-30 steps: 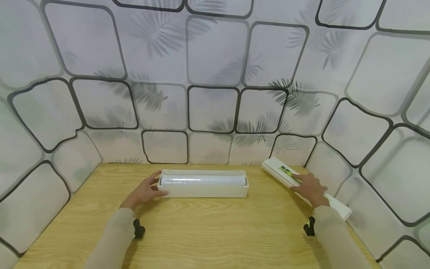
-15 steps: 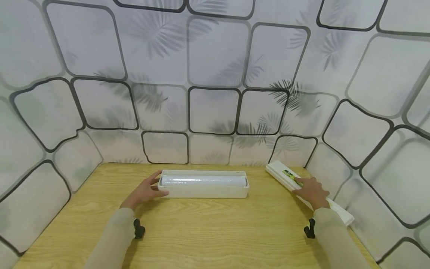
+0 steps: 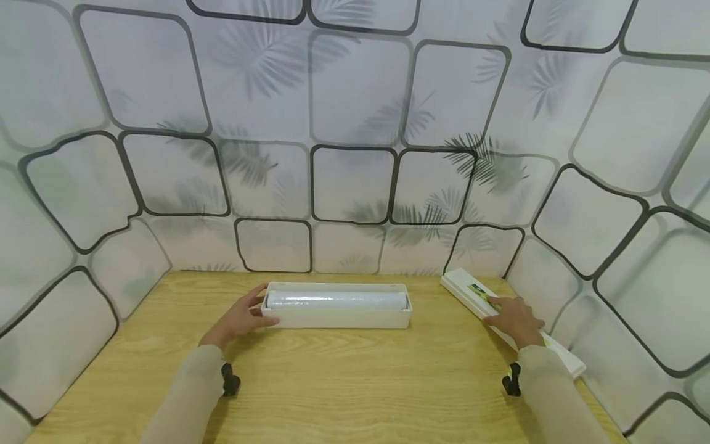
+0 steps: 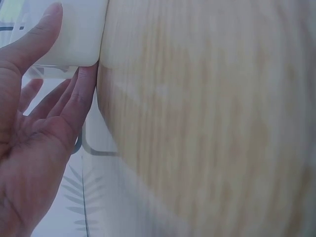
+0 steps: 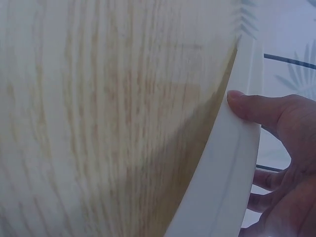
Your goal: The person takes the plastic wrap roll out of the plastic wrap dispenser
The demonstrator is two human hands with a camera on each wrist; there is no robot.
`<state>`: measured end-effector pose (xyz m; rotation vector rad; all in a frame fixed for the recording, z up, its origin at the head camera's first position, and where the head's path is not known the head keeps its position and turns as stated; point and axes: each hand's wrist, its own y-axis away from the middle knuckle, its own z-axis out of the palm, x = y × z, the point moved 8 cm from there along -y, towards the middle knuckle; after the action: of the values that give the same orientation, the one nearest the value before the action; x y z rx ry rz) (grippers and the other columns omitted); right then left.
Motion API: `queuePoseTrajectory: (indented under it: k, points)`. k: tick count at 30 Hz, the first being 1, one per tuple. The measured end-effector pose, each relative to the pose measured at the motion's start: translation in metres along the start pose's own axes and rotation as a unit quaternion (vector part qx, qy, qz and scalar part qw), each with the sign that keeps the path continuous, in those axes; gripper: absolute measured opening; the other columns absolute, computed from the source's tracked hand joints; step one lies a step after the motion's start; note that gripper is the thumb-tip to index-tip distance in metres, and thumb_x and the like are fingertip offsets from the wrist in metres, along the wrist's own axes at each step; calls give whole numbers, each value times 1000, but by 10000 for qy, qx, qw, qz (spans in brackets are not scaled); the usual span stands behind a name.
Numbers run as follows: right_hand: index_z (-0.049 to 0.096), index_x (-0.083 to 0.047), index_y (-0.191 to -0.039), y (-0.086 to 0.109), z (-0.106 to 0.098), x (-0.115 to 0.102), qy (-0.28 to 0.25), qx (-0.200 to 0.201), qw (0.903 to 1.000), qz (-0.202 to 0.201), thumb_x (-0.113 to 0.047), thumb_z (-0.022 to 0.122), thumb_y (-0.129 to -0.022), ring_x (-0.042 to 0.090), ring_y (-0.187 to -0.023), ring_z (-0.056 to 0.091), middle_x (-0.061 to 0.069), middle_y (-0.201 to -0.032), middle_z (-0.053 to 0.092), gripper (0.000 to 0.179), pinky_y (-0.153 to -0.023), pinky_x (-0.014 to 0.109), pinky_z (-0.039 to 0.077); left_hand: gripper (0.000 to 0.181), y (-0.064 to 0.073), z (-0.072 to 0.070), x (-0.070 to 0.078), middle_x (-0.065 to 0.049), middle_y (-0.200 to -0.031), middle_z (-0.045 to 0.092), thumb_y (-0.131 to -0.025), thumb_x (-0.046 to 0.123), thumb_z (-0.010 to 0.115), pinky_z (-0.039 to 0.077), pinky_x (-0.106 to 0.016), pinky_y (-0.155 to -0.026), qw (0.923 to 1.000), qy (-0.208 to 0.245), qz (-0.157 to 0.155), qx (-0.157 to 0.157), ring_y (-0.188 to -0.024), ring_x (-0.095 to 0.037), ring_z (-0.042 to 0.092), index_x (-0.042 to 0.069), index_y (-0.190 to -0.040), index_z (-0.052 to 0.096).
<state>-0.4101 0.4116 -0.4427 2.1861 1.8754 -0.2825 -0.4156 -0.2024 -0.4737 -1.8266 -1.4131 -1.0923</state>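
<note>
A long white box (image 3: pixel 344 319), its top off, lies on the table with a roll of cling film (image 3: pixel 336 300) inside. My left hand (image 3: pixel 237 319) holds the box's left end, thumb (image 4: pixel 47 24) on the front face and fingers around the end. To the right, a long white lid (image 3: pixel 463 285) with a green and black label lies at a slant. My right hand (image 3: pixel 516 322) grips this lid around its middle. In the right wrist view the thumb (image 5: pixel 252 108) presses the lid's near side and the other fingers reach over the far side.
The wooden table (image 3: pixel 355 388) ends at a patterned back wall (image 3: pixel 355 185) and a right wall (image 3: pixel 638 265). The slanted lid lies along the table's right edge, close to that wall. Black wrist mounts (image 3: pixel 230 379) sit by both sleeves.
The right hand and the lid have shifted slightly to the right and towards me, then come almost to rest. The left hand and the box have stayed in place.
</note>
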Motion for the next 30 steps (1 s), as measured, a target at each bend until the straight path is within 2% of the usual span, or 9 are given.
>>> queuePoseTrajectory:
  k: [10, 17, 23, 30]
  points:
    - [44, -12, -155, 2, 1, -1, -50, -5, 10000, 5, -41, 74, -89, 72, -123, 40, 48, -138, 36, 78, -88, 91, 27, 106, 0, -1, 1, -39, -161, 27, -90, 23, 83, 49, -58, -108, 10000, -34, 29, -37, -139, -55, 48, 5, -166, 11]
    - [45, -12, -155, 3, 3, -2, -80, 24, 10000, 22, -39, 74, -89, 72, -125, 39, 48, -140, 36, 77, -90, 92, 26, 106, -5, -2, -2, -40, -159, 29, -89, 24, 83, 55, -50, -101, 9998, 113, 110, -114, -137, -55, 50, 5, -165, 11]
    - [45, -12, -155, 3, 4, -3, -83, 94, 9999, 14, -38, 75, -88, 72, -126, 38, 48, -139, 35, 77, -91, 94, 22, 105, -6, -4, -1, -38, -162, 27, -92, 32, 80, 59, -42, -91, 9994, 325, 10, -125, -140, -55, 47, 14, -167, 9]
    - [45, -11, -155, 4, 5, -3, -41, 142, 9999, 31, -38, 75, -88, 71, -121, 42, 48, -137, 37, 78, -89, 92, 25, 105, -5, -4, 3, -36, -163, 25, -92, 36, 80, 58, -43, -93, 9996, 234, -35, -180, -141, -54, 47, 21, -168, 9]
